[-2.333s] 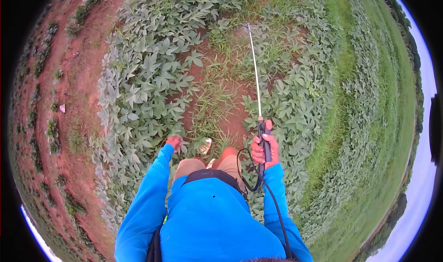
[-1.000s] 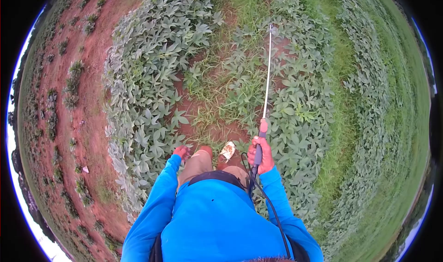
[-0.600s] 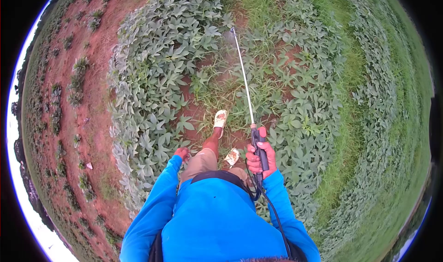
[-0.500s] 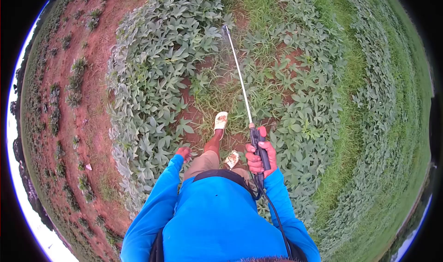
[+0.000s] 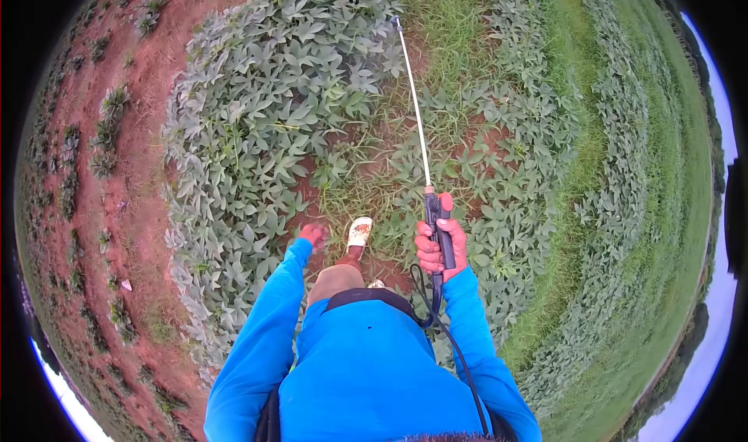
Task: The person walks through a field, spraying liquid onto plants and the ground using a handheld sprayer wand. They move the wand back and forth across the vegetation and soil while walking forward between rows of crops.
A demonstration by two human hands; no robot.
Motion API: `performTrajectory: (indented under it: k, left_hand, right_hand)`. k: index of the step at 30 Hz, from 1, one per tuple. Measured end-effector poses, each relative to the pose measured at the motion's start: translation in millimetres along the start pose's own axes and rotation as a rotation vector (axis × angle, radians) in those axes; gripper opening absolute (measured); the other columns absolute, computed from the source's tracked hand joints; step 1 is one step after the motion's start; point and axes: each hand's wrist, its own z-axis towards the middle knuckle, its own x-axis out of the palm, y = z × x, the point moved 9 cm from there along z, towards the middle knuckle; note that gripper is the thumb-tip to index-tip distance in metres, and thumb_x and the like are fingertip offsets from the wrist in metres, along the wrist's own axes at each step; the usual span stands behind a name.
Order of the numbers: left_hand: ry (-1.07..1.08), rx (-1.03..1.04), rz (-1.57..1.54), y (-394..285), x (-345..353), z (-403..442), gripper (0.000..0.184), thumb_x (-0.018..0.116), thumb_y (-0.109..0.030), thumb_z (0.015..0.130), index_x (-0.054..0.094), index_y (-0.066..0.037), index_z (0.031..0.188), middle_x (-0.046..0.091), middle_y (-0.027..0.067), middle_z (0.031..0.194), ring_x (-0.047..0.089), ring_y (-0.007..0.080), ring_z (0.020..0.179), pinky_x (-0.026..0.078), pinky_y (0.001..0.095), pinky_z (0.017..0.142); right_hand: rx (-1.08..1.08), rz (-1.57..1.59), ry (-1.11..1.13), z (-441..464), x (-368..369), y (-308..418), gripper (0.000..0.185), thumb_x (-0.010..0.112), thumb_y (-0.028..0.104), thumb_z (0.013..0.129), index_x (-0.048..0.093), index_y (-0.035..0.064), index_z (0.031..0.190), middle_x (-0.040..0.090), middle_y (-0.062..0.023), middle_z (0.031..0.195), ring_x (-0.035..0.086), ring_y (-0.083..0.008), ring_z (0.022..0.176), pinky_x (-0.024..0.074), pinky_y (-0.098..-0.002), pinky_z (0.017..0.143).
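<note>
Sprayer handle (image 5: 446, 244) gripped in right hand (image 5: 457, 249); left hand (image 5: 315, 235) looks curled, closure unclear

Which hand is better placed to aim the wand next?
Right, most likely: the right hand grips the handle of the wand, while the left hand is apart from it, near the leaves.

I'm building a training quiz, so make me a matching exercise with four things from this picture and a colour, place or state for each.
1. right hand
2. left hand
3. hose
4. forward shoe

A. black, running along the right sleeve
B. wrapped around the sprayer handle
C. off-white with brown stains
D. beside the forward shoe, off the handle

Pairs: 1-B, 2-D, 3-A, 4-C
</note>
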Motion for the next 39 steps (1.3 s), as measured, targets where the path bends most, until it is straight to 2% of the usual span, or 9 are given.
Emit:
performTrajectory:
  k: [4,7,9,15,18,21,30,32,39]
  left_hand:
    - [0.02,-0.066,-0.043,-12,-15,16,0.028,0.047,-0.028,0.084,0.059,-0.005,0.095,0.058,0.0056,0.07,0.053,0.0132,0.051,0.039,0.0261,0.041]
    - [-0.006,-0.062,0.008,-10,-27,24,0.027,0.047,-0.026,0.083,0.058,-0.005,0.096,0.058,0.007,0.069,0.053,0.0139,0.05,0.039,0.0266,0.04]
    - [-0.019,-0.144,0.019,-1,-31,25,0.025,0.046,-0.023,0.083,0.058,-0.005,0.096,0.058,0.0077,0.068,0.053,0.0153,0.048,0.039,0.0268,0.039]
    - [0.022,-0.169,-0.016,10,-22,25,0.024,0.045,-0.019,0.082,0.057,-0.004,0.097,0.055,0.0092,0.068,0.051,0.0168,0.046,0.036,0.029,0.034]
    - [0.02,-0.201,0.027,7,-15,29,0.024,0.047,-0.023,0.082,0.058,-0.006,0.095,0.057,0.0051,0.068,0.05,0.0131,0.046,0.036,0.0267,0.038]
    - [0.049,-0.282,0.003,-1,-6,38,0.024,0.048,-0.024,0.082,0.058,-0.007,0.095,0.057,0.005,0.068,0.05,0.0132,0.047,0.036,0.0267,0.038]
    - [0.017,-0.223,0.005,-68,-17,91,0.026,0.045,-0.025,0.082,0.057,-0.007,0.097,0.057,0.0055,0.07,0.053,0.0135,0.05,0.038,0.0259,0.038]
    - [-0.018,-0.202,0.029,-89,-25,101,0.026,0.045,-0.025,0.083,0.057,-0.007,0.097,0.057,0.0052,0.07,0.052,0.0134,0.05,0.038,0.0258,0.038]
    - [-0.047,-0.219,0.083,-162,-36,140,0.029,0.043,-0.029,0.085,0.057,-0.006,0.094,0.058,0.0039,0.069,0.052,0.0132,0.049,0.041,0.0268,0.039]
  right_hand:
    - [-0.058,-0.081,-0.147,-10,6,11,0.025,0.053,0.032,0.082,0.042,0.0099,0.079,0.033,0.0014,0.055,0.03,-0.008,0.038,0.0294,-0.0225,0.031]
    - [-0.163,-0.163,-0.368,-27,4,21,0.025,0.052,0.032,0.083,0.044,0.0087,0.079,0.034,0.0009,0.056,0.03,-0.008,0.038,0.0312,-0.023,0.03]
    - [-0.206,-0.17,-0.413,-35,6,26,0.024,0.052,0.031,0.084,0.044,0.0089,0.079,0.034,0.0013,0.056,0.029,-0.0079,0.038,0.0313,-0.0229,0.03]
    - [-0.387,-0.198,-0.579,-54,5,56,0.022,0.053,0.03,0.085,0.045,0.011,0.078,0.037,0.0019,0.056,0.032,-0.0075,0.038,0.0298,-0.0223,0.031]
    - [-0.462,-0.229,-0.657,-56,0,75,0.022,0.053,0.03,0.085,0.045,0.0116,0.077,0.037,0.0022,0.055,0.033,-0.0079,0.038,0.0303,-0.0225,0.031]
    - [-0.528,-0.286,-0.71,-49,-5,100,0.022,0.053,0.031,0.084,0.045,0.0121,0.077,0.038,0.0024,0.055,0.034,-0.0082,0.038,0.0311,-0.0227,0.031]
    - [-0.384,-0.119,-0.365,13,17,168,0.023,0.052,0.031,0.083,0.044,0.0103,0.078,0.036,0.001,0.057,0.029,-0.0076,0.038,0.0292,-0.0225,0.031]
    - [-0.25,-0.037,-0.218,35,24,179,0.025,0.051,0.033,0.083,0.043,0.0098,0.079,0.035,0.0013,0.056,0.028,-0.0074,0.038,0.0286,-0.0226,0.03]
    - [-0.053,0.103,-0.012,94,54,233,0.027,0.052,0.034,0.082,0.042,0.0087,0.08,0.033,0.0001,0.056,0.028,-0.0087,0.037,0.0284,-0.0235,0.032]
